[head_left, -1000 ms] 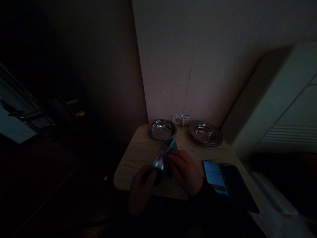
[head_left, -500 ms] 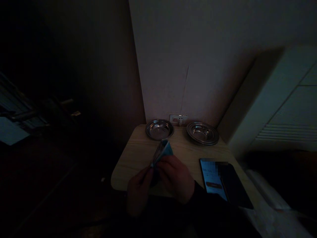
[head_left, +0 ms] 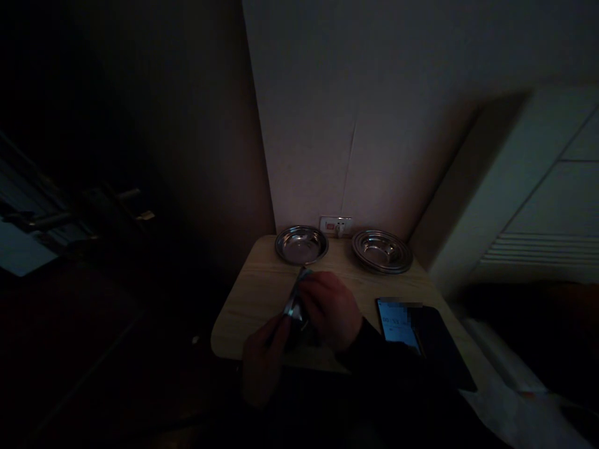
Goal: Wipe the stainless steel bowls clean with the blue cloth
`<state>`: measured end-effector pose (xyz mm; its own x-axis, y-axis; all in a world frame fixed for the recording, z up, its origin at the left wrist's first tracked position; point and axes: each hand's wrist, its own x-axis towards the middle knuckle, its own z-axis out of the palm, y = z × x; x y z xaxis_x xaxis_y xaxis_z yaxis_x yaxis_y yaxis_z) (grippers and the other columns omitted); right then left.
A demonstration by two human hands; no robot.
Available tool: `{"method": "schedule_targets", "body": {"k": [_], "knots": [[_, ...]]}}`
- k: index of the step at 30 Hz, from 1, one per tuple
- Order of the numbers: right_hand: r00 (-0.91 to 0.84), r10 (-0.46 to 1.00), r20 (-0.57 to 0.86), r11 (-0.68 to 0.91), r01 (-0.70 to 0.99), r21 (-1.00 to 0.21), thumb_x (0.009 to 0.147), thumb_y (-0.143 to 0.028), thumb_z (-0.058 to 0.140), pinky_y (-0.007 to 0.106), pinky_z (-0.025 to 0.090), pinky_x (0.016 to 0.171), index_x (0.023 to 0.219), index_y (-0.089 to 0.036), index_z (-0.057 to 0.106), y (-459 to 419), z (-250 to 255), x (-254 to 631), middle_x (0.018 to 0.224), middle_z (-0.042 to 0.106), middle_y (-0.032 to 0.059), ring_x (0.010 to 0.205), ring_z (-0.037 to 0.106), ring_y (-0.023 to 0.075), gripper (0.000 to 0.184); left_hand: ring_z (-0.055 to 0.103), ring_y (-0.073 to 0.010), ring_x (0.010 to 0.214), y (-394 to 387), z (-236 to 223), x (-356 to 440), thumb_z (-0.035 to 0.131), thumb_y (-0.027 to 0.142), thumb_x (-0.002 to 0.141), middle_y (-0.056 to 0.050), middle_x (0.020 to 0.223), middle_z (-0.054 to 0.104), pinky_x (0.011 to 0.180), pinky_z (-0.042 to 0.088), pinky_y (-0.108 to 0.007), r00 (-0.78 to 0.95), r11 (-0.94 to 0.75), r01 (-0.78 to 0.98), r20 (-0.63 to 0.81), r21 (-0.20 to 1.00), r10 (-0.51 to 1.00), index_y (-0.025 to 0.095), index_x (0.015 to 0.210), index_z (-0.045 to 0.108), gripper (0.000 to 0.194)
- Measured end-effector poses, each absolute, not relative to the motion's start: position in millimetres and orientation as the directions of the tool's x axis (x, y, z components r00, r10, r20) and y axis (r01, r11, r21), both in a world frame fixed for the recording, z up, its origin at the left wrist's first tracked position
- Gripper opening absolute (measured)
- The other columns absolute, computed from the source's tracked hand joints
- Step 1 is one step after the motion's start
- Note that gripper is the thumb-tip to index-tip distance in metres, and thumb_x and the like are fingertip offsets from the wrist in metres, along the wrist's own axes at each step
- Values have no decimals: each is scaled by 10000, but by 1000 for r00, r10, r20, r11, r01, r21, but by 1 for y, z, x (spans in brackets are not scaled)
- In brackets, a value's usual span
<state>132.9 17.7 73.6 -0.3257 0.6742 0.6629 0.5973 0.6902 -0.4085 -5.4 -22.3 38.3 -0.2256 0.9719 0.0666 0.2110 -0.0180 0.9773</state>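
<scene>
My left hand (head_left: 264, 349) pinches the lower end of a small, shiny, bluish packet (head_left: 294, 304) above the table's front part. Higher up, the fingers of my right hand (head_left: 331, 308) are closed on the same packet and cover much of it. The dim light hides its exact kind. Just beyond the packet's top end sits a round metal bowl (head_left: 302, 245). To the right of my right sleeve lies a phone (head_left: 397, 324) with its screen lit, partly covered by the sleeve.
A stack of metal bowls (head_left: 381, 251) stands at the table's back right. Behind the pale wooden table (head_left: 243, 299), a wall socket (head_left: 336, 225) holds a plug. A dark flat case (head_left: 444, 349) lies beside the phone. A pale panelled piece of furniture (head_left: 528, 206) rises at the right.
My right hand has shifted slightly up along the packet and covers more of its blue side. The packet's upper end looks narrower, and my right sleeve covers more of the phone.
</scene>
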Motion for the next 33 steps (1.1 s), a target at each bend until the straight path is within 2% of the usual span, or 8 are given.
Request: {"method": "schedule_targets", "body": {"k": [3,8,12,16,20,25,29,33], "knots": [[-443,627,641,754,550,-358,847,-200,493,295,474,693,878,-190,644,18,77,131,862,632,57,804,545,179,155,643,-205,773,-21,40,-7,539,442,726,-64,828,710,698,514,-270,-215,-21,216,69,976,974,132,881,705,384],[-315,679,663,684,600,-416,853,-183,473,308,469,748,866,-185,638,21,77,130,857,625,60,819,550,176,166,643,-210,765,-19,40,-6,551,441,720,-68,817,710,688,515,-276,-243,-31,214,84,976,966,123,865,707,383],[-430,632,645,746,563,-355,850,-193,483,300,474,719,874,-192,636,22,77,131,858,624,58,814,547,180,155,643,-204,763,-20,38,-5,549,432,719,-71,846,710,694,516,-275,-238,-38,190,83,981,968,127,873,706,376],[-306,687,659,671,615,-414,847,-174,478,306,473,747,858,-172,636,25,79,130,868,625,68,820,553,182,158,646,-212,748,-22,39,-4,551,448,705,-71,797,712,669,520,-276,-264,-13,193,65,981,962,120,835,709,386],[-397,652,646,728,566,-387,838,-180,496,293,473,730,850,-177,635,25,81,129,854,628,59,824,553,180,139,648,-215,755,-23,41,-4,540,460,708,-75,824,712,688,520,-288,-255,-9,198,60,980,965,124,860,708,405],[-274,729,627,633,618,-466,839,-174,490,294,465,738,827,-181,627,25,80,129,827,614,53,804,554,169,138,644,-213,743,-24,43,-3,551,481,688,-70,778,710,656,518,-271,-275,20,181,31,983,961,115,830,709,423],[-371,677,636,713,547,-439,834,-180,503,284,467,715,839,-183,628,20,80,126,841,620,51,811,553,168,125,641,-208,730,-24,42,-4,542,485,692,-70,796,710,648,515,-269,-268,8,185,43,983,962,121,835,708,425],[-276,747,605,623,609,-491,831,-174,502,294,461,734,812,-183,628,26,84,123,823,613,48,797,557,165,128,637,-207,731,-22,39,-8,533,497,706,-61,762,705,647,509,-266,-278,14,220,49,975,959,125,812,705,423]]}}
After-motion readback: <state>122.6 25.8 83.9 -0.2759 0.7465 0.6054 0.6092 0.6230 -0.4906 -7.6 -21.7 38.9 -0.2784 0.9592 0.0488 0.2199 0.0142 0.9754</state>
